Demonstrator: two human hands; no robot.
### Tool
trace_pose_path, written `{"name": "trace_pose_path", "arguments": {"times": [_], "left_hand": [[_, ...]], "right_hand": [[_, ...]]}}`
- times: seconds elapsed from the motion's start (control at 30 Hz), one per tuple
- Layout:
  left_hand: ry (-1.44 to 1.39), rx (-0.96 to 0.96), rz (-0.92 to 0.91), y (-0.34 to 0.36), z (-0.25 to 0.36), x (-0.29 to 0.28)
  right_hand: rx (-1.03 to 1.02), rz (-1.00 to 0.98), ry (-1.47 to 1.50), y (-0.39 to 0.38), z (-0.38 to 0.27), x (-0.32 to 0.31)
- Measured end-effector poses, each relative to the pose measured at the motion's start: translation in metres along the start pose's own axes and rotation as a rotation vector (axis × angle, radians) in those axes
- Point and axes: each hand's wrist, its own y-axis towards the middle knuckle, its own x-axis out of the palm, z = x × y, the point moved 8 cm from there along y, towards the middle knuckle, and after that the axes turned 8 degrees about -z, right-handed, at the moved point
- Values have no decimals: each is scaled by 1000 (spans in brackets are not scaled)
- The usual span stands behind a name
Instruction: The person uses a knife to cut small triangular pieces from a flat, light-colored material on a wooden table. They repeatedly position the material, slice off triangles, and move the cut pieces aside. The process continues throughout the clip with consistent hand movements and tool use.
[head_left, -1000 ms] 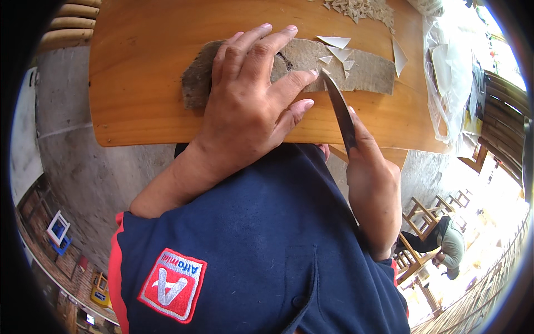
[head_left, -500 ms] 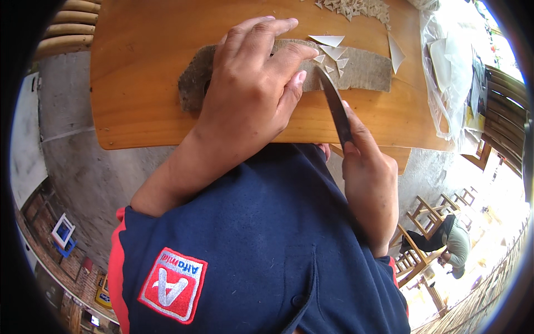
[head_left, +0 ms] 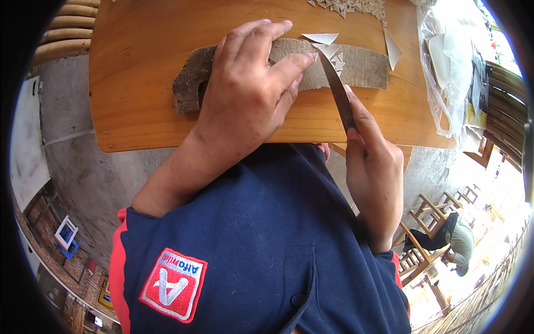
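A curved, worn wooden block [head_left: 361, 68] lies on the table. My left hand [head_left: 253, 83] rests across its left part with the fingers spread. The index fingertip touches a tiny off-white chip beside the blade; the thumb is apart from it, lower down. My right hand [head_left: 375, 161] is closed round a dark knife [head_left: 339, 97], its handle hidden in the grip and its tip at the index fingertip. Right of the blade lie several small white triangular chips [head_left: 339, 60]. A larger thin white piece [head_left: 327, 50] sits by the tip, and another white sliver [head_left: 321, 38] by the block's far edge.
On the wooden table [head_left: 144, 83], a pile of small off-white triangles [head_left: 353, 8] lies at the far edge. A pointed white piece [head_left: 393, 50] is right of the block. A clear plastic bag [head_left: 436, 67] holds white pieces. A person [head_left: 459, 242] bends near wooden chairs at right.
The knife tip has moved up and slightly left, to my left index fingertip. Small chips now lie closer together on the blade's right. My left hand has shifted only slightly.
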Motion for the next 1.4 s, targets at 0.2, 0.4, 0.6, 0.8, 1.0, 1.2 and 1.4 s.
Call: {"name": "trace_pose_path", "arguments": {"times": [0.2,0.4,0.6,0.8,1.0,1.2,1.4], "left_hand": [[1,10,21,-1,-1,-1],[-8,11,29,-2,-2,-2],[-5,14,34,-3,-3,-1],[-20,-3,21,-3,-5,0],[-60,-4,-3,-2,-4,-2],[-210,-70,35,8,-10,-10],[-135,-46,-36,36,-3,8]], "right_hand": [[-41,-7,-31,3,-2,5],[-50,-10,-67,3,-4,5],[-29,-18,-113,5,-6,12],[46,-66,-122,2,-5,10],[199,-12,111,-13,9,5],[138,1,141,-13,7,4],[109,-122,88,-2,11,10]]}}
